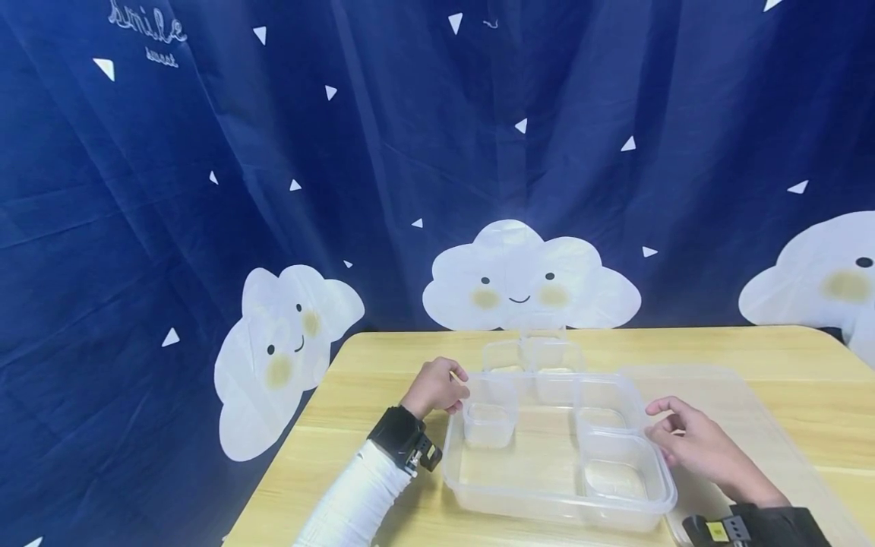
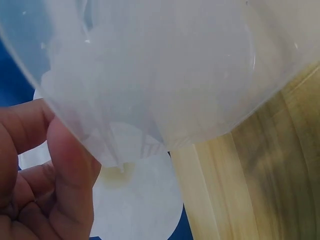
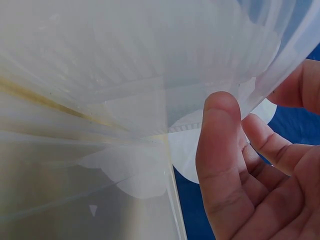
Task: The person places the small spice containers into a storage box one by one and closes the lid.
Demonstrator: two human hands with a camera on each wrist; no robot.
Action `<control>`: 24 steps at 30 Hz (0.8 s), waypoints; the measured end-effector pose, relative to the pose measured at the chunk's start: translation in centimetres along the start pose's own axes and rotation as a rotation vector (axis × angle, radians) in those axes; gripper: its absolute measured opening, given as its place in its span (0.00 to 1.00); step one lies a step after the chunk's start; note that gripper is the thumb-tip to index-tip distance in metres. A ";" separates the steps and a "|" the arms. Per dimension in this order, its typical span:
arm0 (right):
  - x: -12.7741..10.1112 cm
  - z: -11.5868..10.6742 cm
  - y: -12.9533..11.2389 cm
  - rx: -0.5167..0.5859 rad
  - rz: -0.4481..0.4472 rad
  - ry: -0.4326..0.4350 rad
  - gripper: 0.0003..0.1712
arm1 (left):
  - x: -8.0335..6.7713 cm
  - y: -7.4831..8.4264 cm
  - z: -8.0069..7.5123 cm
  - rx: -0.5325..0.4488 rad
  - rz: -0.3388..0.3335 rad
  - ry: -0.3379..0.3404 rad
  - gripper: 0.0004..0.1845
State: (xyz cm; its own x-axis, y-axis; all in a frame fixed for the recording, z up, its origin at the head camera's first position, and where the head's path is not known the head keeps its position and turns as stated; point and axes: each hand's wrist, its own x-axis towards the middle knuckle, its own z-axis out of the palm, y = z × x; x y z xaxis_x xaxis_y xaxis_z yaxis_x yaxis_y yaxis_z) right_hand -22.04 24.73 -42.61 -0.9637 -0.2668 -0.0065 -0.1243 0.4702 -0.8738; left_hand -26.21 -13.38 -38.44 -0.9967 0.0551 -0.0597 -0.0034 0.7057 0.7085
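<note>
Over on the left, the left hand (image 1: pixel 437 387) sits at the far left corner of the clear plastic tray (image 1: pixel 547 497), fingers curled and pinched on the rim there; the left wrist view shows the thumb (image 2: pixel 70 170) pressed flat against the tray's outer wall. A white sleeve and a black wrist strap (image 1: pixel 403 439) trail back from it. Just inside that corner, right by the fingers, stands a small clear cup (image 1: pixel 488 424). Moving across, more small clear cups sit inside the tray, and beyond its far edge a second set of clear tubs (image 1: pixel 533 355) rests on the wooden table (image 1: pixel 355 425). Now the right side: the right hand (image 1: pixel 693 444) is on the tray's right rim, fingers bent over the edge, and its wrist view shows the thumb (image 3: pixel 220 150) against the wall, so it grips too. Under and beyond that hand lies a flat clear lid (image 1: pixel 752 425). Behind everything hangs a blue cloud-print curtain (image 1: pixel 205 190).
</note>
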 end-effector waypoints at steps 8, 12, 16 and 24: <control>0.0 0.1 0.1 -0.008 0.006 0.006 0.22 | 0.0 -0.1 0.2 0.054 0.025 0.023 0.08; 0.0 0.0 0.1 -0.003 -0.001 0.002 0.22 | -0.1 -0.1 0.1 0.046 0.045 0.020 0.10; -0.1 0.1 0.1 0.001 -0.011 0.002 0.21 | -0.1 -0.2 0.0 0.029 0.054 0.007 0.12; 0.0 0.2 0.0 0.008 -0.012 0.005 0.21 | -0.4 -0.4 -0.3 0.004 0.073 -0.015 0.14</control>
State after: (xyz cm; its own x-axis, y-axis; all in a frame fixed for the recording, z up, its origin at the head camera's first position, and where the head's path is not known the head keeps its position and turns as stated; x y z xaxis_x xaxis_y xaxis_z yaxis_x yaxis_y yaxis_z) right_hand -22.01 24.57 -42.71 -0.9632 -0.2688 0.0067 -0.1344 0.4597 -0.8778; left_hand -25.84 -13.89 -38.50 -0.9930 0.1167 -0.0184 0.0695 0.7024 0.7084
